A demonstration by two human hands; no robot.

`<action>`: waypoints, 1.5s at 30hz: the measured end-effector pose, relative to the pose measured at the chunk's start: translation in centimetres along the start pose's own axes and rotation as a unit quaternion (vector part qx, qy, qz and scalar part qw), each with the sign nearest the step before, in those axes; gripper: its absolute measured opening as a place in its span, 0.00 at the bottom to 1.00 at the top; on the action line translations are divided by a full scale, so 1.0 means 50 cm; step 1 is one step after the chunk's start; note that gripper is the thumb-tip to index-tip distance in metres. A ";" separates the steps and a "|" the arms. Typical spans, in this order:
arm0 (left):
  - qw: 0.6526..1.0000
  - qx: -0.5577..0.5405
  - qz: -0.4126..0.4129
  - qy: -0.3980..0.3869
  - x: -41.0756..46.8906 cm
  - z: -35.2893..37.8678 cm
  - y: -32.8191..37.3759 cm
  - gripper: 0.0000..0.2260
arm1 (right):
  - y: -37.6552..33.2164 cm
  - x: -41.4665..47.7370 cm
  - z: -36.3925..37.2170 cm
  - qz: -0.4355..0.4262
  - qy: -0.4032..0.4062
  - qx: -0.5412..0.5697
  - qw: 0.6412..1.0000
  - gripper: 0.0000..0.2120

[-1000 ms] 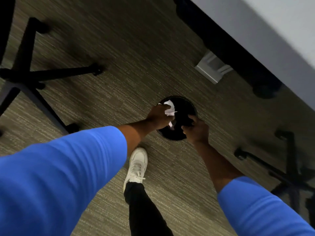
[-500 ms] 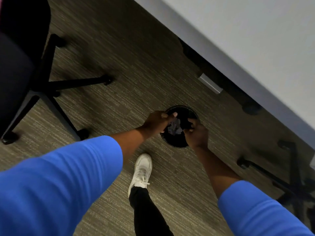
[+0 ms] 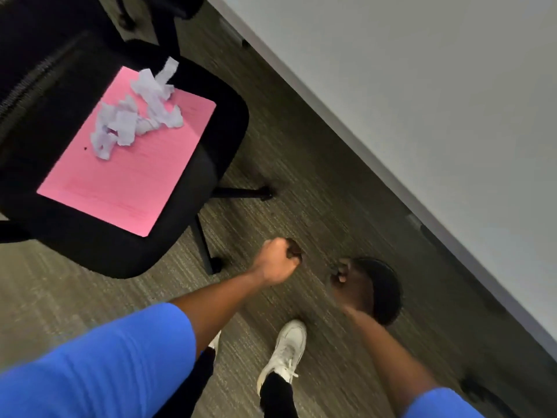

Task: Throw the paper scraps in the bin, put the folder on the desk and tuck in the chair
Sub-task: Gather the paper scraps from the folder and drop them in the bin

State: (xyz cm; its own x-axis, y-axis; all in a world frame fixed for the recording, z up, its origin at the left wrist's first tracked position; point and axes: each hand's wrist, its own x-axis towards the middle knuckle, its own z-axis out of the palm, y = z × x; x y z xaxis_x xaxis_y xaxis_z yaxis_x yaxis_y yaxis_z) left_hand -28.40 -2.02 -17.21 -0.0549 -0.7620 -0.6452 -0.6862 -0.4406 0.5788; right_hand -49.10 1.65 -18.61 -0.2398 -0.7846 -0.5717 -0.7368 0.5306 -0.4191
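Observation:
A pink folder [image 3: 120,164] lies flat on the seat of a black office chair [image 3: 217,137] at the upper left. Several white paper scraps [image 3: 135,116] sit in a loose pile on the folder's far half. A round black bin [image 3: 387,294] stands on the carpet at centre right, half hidden by my right hand [image 3: 346,279], which is blurred in front of its left side with fingers curled. My left hand [image 3: 278,260] is a closed fist with nothing in it, left of the bin and below the chair seat. The grey desk [image 3: 422,101] fills the upper right.
The chair's black legs and casters [image 3: 211,263] reach out close to my left hand. My white shoe [image 3: 286,354] stands on the carpet below the bin. Another dark chair base [image 3: 482,390] shows at the lower right, under the desk edge.
Both hands held scraps over the bin, dropped them in and have drawn back from it. My view has swung left, bringing the chair with the folder and scraps into sight.

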 end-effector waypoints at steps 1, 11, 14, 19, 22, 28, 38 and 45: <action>1.000 -0.012 0.004 0.012 -0.011 -0.035 -0.006 0.08 | -0.033 -0.003 0.002 -0.006 -0.010 -0.008 1.000 0.20; 0.973 0.007 0.042 0.227 -0.067 -0.385 -0.081 0.06 | -0.348 -0.017 0.029 -0.067 -0.086 -0.017 0.994 0.28; 0.940 0.061 0.031 0.335 -0.070 -0.476 -0.122 0.10 | -0.450 -0.018 0.035 -0.169 -0.079 -0.064 0.980 0.34; 0.912 0.129 -0.061 0.384 -0.037 -0.606 -0.205 0.35 | -0.620 -0.014 0.066 -0.307 -0.049 -0.133 0.941 0.41; 0.915 0.147 -0.112 0.360 -0.005 -0.660 -0.247 0.47 | -0.707 0.003 0.100 -0.349 -0.036 -0.165 0.922 0.44; 0.931 0.190 -0.087 0.300 0.055 -0.705 -0.287 0.60 | -0.846 0.039 0.169 -0.388 -0.017 -0.256 0.885 0.46; 0.916 0.280 0.056 0.280 0.127 -0.749 -0.308 0.44 | -0.955 0.098 0.254 -0.410 0.007 -0.320 0.854 0.37; 0.928 0.267 0.072 0.249 0.109 -0.744 -0.324 0.22 | -0.957 0.087 0.271 -0.426 0.041 -0.342 0.836 0.22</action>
State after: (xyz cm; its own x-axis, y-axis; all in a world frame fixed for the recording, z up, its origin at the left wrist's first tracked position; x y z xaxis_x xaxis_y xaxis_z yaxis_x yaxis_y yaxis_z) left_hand 9.38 -16.69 -11.57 0.0766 -0.9781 -0.1936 -0.9667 -0.1204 0.2259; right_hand -6.32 -22.80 -10.62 0.5354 -0.8183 -0.2090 -0.8446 -0.5189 -0.1319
